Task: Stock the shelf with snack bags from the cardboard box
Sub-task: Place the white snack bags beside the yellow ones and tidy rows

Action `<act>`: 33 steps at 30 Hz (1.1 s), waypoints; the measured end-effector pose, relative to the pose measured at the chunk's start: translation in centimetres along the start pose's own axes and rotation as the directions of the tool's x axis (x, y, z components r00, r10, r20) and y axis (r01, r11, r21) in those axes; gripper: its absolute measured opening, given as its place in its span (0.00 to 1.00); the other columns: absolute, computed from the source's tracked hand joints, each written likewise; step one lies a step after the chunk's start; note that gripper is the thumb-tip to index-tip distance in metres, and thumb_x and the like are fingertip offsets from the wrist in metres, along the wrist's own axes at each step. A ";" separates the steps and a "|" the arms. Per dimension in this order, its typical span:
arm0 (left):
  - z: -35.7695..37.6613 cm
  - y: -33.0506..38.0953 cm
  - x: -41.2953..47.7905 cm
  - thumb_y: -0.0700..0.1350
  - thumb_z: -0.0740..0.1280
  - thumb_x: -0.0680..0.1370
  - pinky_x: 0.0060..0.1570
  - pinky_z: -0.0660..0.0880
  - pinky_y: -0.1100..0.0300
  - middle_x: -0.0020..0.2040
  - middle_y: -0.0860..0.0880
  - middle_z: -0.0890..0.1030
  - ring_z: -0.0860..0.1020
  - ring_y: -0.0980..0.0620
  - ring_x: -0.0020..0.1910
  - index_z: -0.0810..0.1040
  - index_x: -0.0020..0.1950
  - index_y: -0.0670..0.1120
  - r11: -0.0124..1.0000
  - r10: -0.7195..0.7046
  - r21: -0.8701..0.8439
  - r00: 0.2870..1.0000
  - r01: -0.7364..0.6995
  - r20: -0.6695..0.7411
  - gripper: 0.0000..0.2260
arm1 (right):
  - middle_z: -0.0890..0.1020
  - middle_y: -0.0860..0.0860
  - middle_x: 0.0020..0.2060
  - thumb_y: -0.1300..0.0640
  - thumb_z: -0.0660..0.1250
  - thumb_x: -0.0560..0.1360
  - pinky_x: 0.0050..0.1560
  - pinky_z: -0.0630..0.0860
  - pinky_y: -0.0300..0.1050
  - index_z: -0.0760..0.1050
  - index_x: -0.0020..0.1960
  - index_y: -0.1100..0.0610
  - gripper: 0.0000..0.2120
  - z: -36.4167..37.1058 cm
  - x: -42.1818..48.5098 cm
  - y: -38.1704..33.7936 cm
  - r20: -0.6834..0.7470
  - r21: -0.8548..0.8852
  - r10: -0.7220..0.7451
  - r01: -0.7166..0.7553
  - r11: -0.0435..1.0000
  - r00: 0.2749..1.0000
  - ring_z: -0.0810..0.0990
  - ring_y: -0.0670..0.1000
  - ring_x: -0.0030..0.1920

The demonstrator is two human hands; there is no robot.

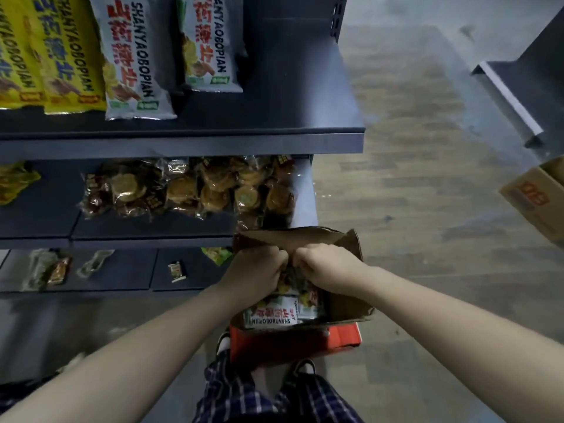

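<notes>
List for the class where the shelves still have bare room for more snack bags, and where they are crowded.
Free: the top shelf right of the white bags; the middle shelf between the yellow bag and the cookie packs. Crowded: the top shelf's left side, and the middle shelf's right end, above the box where both hands are.

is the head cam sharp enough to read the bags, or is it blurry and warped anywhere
Head view: sharp enough mid-frame, print reads on the white snack bags on the top shelf and the bag in the cardboard box; both hands, left and right, look slightly soft; dim light; wide-angle bending at the edges; floor smeared.
</notes>
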State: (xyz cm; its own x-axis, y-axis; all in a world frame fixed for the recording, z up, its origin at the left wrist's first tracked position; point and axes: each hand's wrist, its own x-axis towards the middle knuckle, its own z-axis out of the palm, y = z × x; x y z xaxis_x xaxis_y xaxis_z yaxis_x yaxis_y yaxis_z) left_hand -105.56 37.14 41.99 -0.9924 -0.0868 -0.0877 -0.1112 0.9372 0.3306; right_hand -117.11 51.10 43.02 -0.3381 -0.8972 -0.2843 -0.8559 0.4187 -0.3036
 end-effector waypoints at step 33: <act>24.4 -5.2 4.2 0.48 0.63 0.78 0.73 0.52 0.42 0.77 0.40 0.51 0.50 0.41 0.76 0.47 0.78 0.43 0.901 -0.431 0.351 0.441 0.253 0.787 0.34 | 0.59 0.60 0.75 0.58 0.57 0.82 0.69 0.57 0.37 0.57 0.75 0.63 0.24 25.3 15.4 6.0 0.419 0.236 0.236 -0.356 0.904 0.877 0.58 0.57 0.75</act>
State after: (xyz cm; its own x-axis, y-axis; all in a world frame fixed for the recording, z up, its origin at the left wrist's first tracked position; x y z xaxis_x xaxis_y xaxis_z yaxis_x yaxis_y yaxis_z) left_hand -107.84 40.13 16.98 -0.3476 -0.1758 -0.9210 -0.3324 0.9416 -0.0542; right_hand -117.55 43.34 13.82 -0.3342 -0.6289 -0.7020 -0.5610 0.7312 -0.3880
